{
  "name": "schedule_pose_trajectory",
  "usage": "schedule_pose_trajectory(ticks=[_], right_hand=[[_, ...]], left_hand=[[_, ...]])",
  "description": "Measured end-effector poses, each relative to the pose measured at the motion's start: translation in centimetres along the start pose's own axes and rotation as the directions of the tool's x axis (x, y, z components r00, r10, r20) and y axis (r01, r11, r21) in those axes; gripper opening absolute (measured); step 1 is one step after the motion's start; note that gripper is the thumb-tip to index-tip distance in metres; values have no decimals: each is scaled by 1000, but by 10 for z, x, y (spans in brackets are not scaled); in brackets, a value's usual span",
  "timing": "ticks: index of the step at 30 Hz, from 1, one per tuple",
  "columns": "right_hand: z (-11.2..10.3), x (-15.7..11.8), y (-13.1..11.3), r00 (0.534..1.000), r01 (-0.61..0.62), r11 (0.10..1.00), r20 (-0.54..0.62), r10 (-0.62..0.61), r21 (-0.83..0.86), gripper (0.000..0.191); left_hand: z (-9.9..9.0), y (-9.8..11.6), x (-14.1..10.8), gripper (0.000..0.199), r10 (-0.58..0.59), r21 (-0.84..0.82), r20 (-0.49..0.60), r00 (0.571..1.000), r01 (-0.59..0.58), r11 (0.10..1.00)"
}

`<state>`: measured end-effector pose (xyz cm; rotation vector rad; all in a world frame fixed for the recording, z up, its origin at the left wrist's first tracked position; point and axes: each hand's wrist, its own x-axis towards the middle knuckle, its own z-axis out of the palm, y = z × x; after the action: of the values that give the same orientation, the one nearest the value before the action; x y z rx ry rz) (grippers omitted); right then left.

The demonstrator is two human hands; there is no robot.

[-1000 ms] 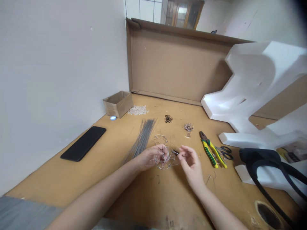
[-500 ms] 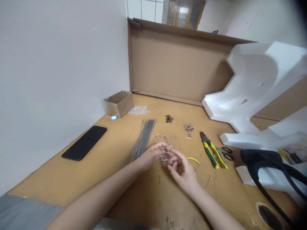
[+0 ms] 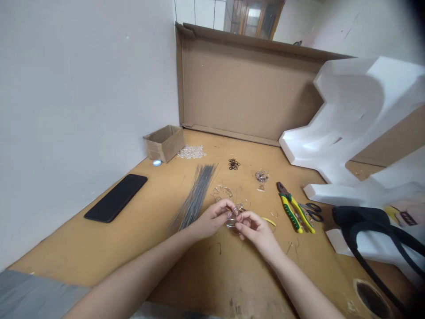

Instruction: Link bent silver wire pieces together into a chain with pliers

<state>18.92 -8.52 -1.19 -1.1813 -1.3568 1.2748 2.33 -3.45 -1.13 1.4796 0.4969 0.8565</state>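
Between my two hands is a small round piece of bent silvery wire (image 3: 231, 223), partly covered by my fingers. My left hand (image 3: 215, 217) pinches it from the left, fingertips at its upper edge. From the right, my right hand (image 3: 254, 227) grips it between thumb and fingers. Just behind my hands lie loose bent wire pieces (image 3: 223, 191). A bundle of straight grey wires (image 3: 198, 197) lies beside my left hand. A yellow curved handle or strip (image 3: 269, 221) shows partly behind my right hand.
Pliers (image 3: 294, 208) and scissors (image 3: 314, 211) lie to the right. Farther back are black rings (image 3: 234, 164), a wire coil (image 3: 262, 176), clear small pieces (image 3: 191, 152) and a cardboard box (image 3: 164, 144). A phone (image 3: 116, 198) lies left; white foam (image 3: 348, 115) stands right.
My right hand has turned and its fingers have closed in nearer to my left fingertips. The wire piece has tilted and sits slightly lower between them.
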Motion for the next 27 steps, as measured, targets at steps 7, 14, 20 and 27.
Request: schedule_pose_trajectory(ticks=[7, 14, 20, 27], right_hand=[[-7, 1, -5, 987, 100, 978, -105, -121, -182, 20], [-3, -4, -6, 900, 280, 838, -175, -399, -469, 14], [0, -5, -6, 905, 236, 747, -139, -402, -622, 21], [1, -4, -4, 872, 245, 713, -173, -458, -657, 5]], left_hand=[[-11, -4, 5, 20, 77, 113, -128, 989, -63, 992], [-12, -6, 6, 23, -7, 27, -74, 997, 9, 1000], [-2, -2, 2, 19, -16, 14, -51, 999, 17, 1000], [1, 5, -2, 16, -35, -12, 41, 999, 35, 999]])
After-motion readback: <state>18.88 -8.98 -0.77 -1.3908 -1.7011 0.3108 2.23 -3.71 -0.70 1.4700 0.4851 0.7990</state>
